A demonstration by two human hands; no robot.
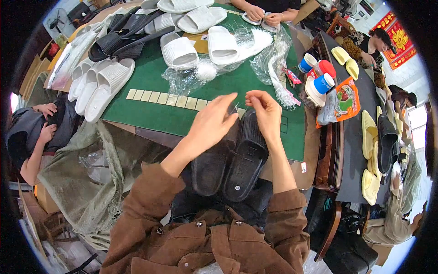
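Observation:
A pair of black slippers (237, 160) lies soles-up on my lap and the near edge of the green-covered table (150, 82). My left hand (212, 123) hovers over the slippers, fingers pinched toward the right hand. My right hand (264, 112) is raised beside it, fingertips pinched; a thin clear plastic fastener seems to run between the two hands, too small to tell for certain. Both forearms wear brown sleeves.
White slippers (98, 84) and black slippers (121, 39) are piled at the table's far left, clear plastic bags (269, 59) in the middle, bottles and a snack bag (324, 86) at right. Other people sit left, opposite and right. Yellow slippers (369, 137) lie on a dark side table. A green sack (86, 182) hangs at left.

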